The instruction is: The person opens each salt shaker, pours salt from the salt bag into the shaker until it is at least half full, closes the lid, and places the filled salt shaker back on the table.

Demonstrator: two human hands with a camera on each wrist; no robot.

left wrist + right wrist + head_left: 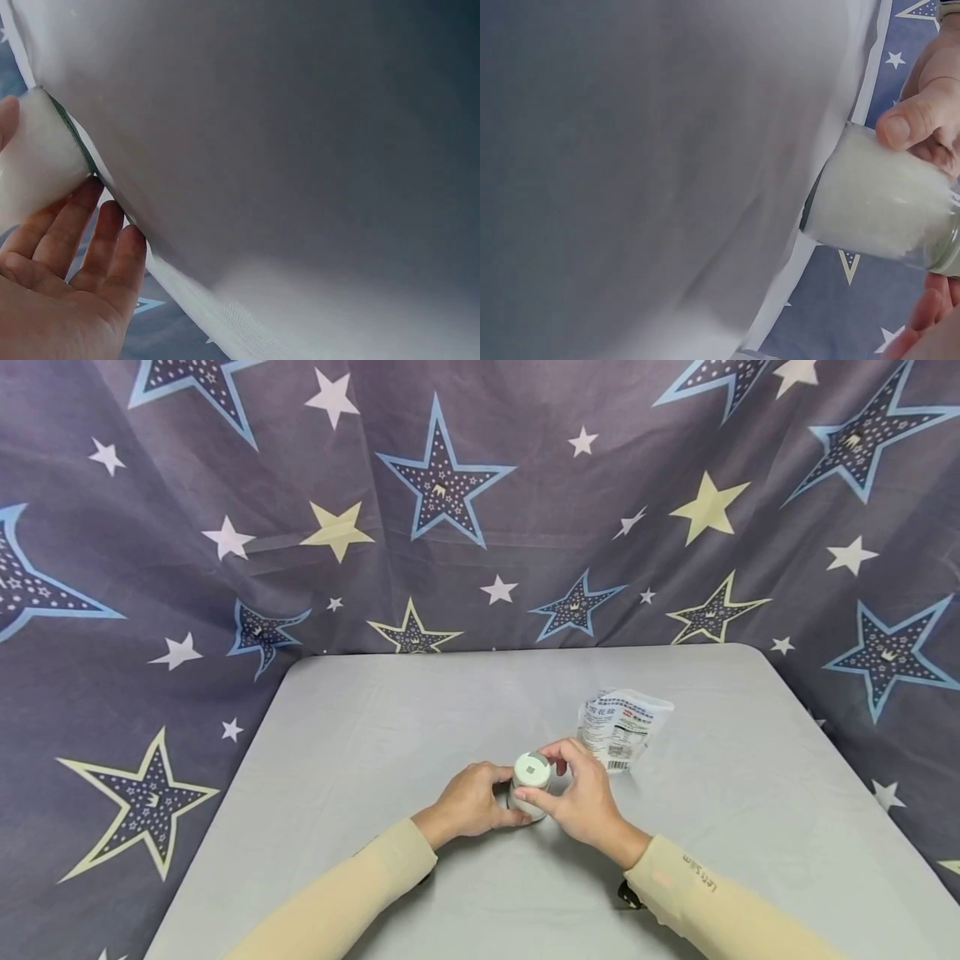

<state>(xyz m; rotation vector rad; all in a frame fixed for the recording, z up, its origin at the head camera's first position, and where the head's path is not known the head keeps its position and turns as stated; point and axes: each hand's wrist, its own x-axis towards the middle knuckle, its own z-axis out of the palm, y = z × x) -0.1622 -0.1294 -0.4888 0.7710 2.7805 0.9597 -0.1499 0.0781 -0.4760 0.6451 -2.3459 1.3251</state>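
Observation:
A clear glass jar [881, 199] filled with white grains stands on the table in front of me, a pale green lid [531, 770] on top. Around the jar's body curl the thumb and fingers of my left hand [474, 799], holding it from the left side. My right hand [587, 795] grips the lid from the right, thumb on the near side and fingers on the far side. In the left wrist view the jar [45, 161] sits between the thumb and fingertips, its base at the table surface.
A white stand-up pouch [626, 731] with printed text and a barcode stands just behind and right of my right hand. The table [360, 718] has a pale grey cover. Behind it hangs a dark curtain [525, 543] with a star pattern.

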